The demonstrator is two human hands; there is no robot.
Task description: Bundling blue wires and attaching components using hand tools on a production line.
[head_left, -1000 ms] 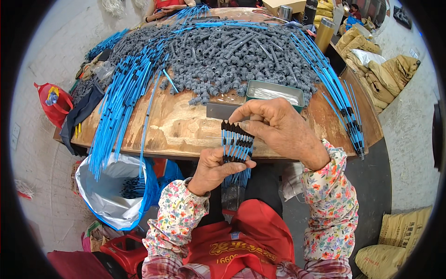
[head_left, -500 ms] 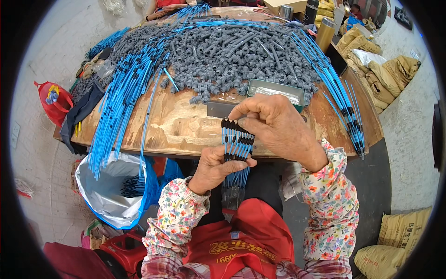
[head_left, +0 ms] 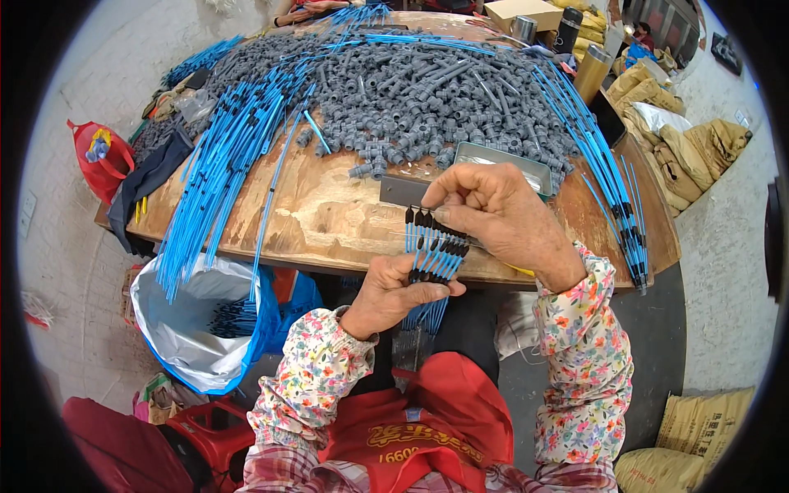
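Observation:
My left hand [head_left: 393, 297] is closed round a flat row of thin blue rods with black tips [head_left: 431, 245], held upright just off the table's near edge. The rods' lower ends run down between my knees. My right hand [head_left: 503, 215] has thumb and index finger pinched together at the black tips, on the right of the row. Whatever lies between those fingertips is too small or hidden to make out. A thin, pale, needle-like strand crosses the row below the tips. Just beyond my right hand are a dark grey metal block [head_left: 403, 191] and a green-rimmed tray [head_left: 514, 164] of fine pale pieces.
Grey plastic fittings [head_left: 419, 99] are heaped across the wooden table [head_left: 329, 222]. Blue rods with black sleeves lie in a large bundle [head_left: 226, 172] at left and a smaller one [head_left: 604, 172] at right. A silver-lined blue bag [head_left: 189, 329] stands below left. Another person's arm [head_left: 308, 12] shows far off.
The whole view has shifted slightly, so the table sits a little further right. Both hands keep their hold, and the rods look slightly more spread toward the right hand.

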